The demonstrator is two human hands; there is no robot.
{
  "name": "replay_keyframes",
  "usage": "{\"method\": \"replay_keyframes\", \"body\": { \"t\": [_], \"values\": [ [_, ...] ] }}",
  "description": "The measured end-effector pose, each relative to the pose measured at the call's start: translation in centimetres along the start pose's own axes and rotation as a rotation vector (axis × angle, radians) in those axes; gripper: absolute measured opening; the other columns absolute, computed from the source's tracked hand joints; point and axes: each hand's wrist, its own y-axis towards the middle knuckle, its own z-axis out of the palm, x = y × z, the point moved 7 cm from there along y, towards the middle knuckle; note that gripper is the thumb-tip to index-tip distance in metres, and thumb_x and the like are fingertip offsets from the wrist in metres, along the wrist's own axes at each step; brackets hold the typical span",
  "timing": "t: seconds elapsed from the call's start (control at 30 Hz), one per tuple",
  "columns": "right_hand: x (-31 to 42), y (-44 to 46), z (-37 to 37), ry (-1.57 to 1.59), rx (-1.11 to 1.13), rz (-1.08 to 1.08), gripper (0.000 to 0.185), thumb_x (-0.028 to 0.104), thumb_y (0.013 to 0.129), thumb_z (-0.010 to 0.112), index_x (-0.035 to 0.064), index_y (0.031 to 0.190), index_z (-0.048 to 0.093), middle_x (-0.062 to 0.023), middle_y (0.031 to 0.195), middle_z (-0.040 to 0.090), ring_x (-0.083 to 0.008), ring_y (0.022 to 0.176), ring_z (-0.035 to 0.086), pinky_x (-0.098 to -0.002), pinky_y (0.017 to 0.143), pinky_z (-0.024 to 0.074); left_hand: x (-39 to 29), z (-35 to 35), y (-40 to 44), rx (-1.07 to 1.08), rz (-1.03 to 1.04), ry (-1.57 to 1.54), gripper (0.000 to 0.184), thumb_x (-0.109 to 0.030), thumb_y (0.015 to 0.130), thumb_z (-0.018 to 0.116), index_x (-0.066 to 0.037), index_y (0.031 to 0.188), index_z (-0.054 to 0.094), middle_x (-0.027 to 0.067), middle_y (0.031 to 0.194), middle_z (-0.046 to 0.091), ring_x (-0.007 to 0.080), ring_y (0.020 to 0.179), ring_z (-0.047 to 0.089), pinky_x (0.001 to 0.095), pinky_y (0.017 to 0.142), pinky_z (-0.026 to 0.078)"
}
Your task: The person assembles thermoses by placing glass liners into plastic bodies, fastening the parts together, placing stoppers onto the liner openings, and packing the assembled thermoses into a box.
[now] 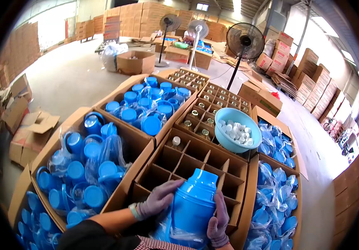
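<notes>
A large blue plastic jug-like container point(193, 206) with a narrower stepped top is held upright between my two gloved hands, close to my body. My left hand point(158, 199) presses on its left side near the shoulder. On its right side rests my right hand point(218, 221), fingers pointing up. Clear plastic film point(183, 236) lies around its lower part. Just beyond is a cardboard box with dividers point(238, 175), where one white-capped bottle point(176, 141) stands in a far-left compartment.
A light blue basin point(233, 146) of white caps sits on a divided box at the upper right. Boxes of bagged blue containers point(92, 196) flank both sides. Ahead stand fans point(245, 41), a carton point(135, 62) and stacked cartons point(313, 81). A partly hidden person point(188, 35) is far back.
</notes>
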Motion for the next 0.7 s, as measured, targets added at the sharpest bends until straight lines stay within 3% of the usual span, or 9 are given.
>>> {"method": "replay_keyframes", "body": {
  "t": [0.07,0.13,0.23,0.3,0.37,0.43,0.57,0.63,0.7],
  "values": [
    [-9.1,-2.0,1.6,-0.117,0.213,0.308,0.080,0.057,0.108,0.038,-0.0123,0.146,0.046,-0.0276,0.151,0.050,-0.0393,0.140,0.050,-0.0452,0.117,0.0388,-5.8,1.2,0.7,0.273,0.341,0.066,0.077,-0.062,0.106,0.034,0.002,0.137,0.063,0.0248,0.144,0.058,0.0355,0.142,0.049,0.0529,0.125,0.019],
    [-13.2,-3.5,2.4,0.501,0.166,0.770,0.082,0.061,0.106,0.040,-0.0109,0.145,0.046,-0.0267,0.150,0.051,-0.0382,0.139,0.052,-0.0452,0.116,0.0405,-7.8,2.8,-0.2,0.382,0.513,0.116,0.079,-0.064,0.106,0.031,0.000,0.130,0.069,0.0238,0.140,0.062,0.0353,0.141,0.050,0.0546,0.126,0.016],
    [-3.6,-0.2,0.0,0.136,0.013,0.193,0.080,0.060,0.108,0.037,-0.0093,0.147,0.045,-0.0277,0.150,0.051,-0.0395,0.139,0.052,-0.0442,0.115,0.0414,-0.1,-1.9,1.3,-0.260,-0.046,0.055,0.085,-0.068,0.105,0.029,0.002,0.137,0.062,0.0227,0.142,0.061,0.0345,0.138,0.054,0.0472,0.122,0.031],
    [2.2,0.6,-0.2,-0.099,-0.112,-0.208,0.078,0.059,0.109,0.034,-0.0082,0.148,0.045,-0.0283,0.149,0.052,-0.0404,0.139,0.052,-0.0435,0.115,0.0419,0.4,-0.4,0.4,-0.048,-0.055,0.042,0.089,-0.072,0.103,0.027,0.002,0.140,0.060,0.0212,0.147,0.058,0.0345,0.142,0.049,0.0476,0.122,0.030],
    [-11.6,-2.4,2.2,0.471,0.001,0.369,0.075,0.056,0.109,0.038,-0.0078,0.146,0.047,-0.0285,0.145,0.056,-0.0395,0.138,0.053,-0.0441,0.114,0.0421,-4.7,0.8,0.4,0.187,0.209,0.106,0.087,-0.070,0.104,0.024,0.001,0.138,0.064,0.0194,0.146,0.059,0.0356,0.144,0.047,0.0539,0.125,0.020],
    [-17.6,-4.5,3.6,0.438,0.072,0.552,0.069,0.050,0.112,0.034,-0.0088,0.144,0.050,-0.0255,0.143,0.059,-0.0350,0.136,0.055,-0.0422,0.114,0.0422,-7.9,3.2,-0.6,0.320,0.465,0.081,0.082,-0.064,0.106,0.025,0.000,0.131,0.069,0.0214,0.143,0.061,0.0374,0.144,0.047,0.0580,0.125,0.015],
    [-2.0,1.0,-0.8,0.225,-0.190,-0.010,0.072,0.052,0.111,0.034,-0.0091,0.145,0.050,-0.0240,0.146,0.057,-0.0309,0.136,0.054,-0.0410,0.114,0.0418,1.7,-1.1,1.2,-0.203,-0.111,-0.218,0.068,-0.049,0.106,0.041,0.007,0.141,0.057,0.0250,0.134,0.062,0.0376,0.136,0.054,0.0459,0.118,0.034],
    [1.8,1.2,-0.6,0.023,-0.209,-0.129,0.074,0.055,0.111,0.031,-0.0070,0.144,0.052,-0.0258,0.145,0.057,-0.0319,0.135,0.054,-0.0432,0.115,0.0410,0.3,0.3,0.6,-0.064,-0.049,-0.018,0.068,-0.049,0.107,0.039,0.006,0.143,0.055,0.0274,0.140,0.058,0.0388,0.137,0.053,0.0479,0.118,0.033],
    [-10.8,-1.5,1.9,0.339,0.073,0.397,0.078,0.060,0.108,0.032,-0.0055,0.145,0.052,-0.0256,0.143,0.059,-0.0338,0.137,0.053,-0.0459,0.115,0.0412,-5.4,1.2,0.9,0.243,0.353,0.213,0.070,-0.053,0.102,0.045,0.003,0.142,0.058,0.0283,0.146,0.056,0.0394,0.138,0.053,0.0500,0.123,0.027]
  ]
}}
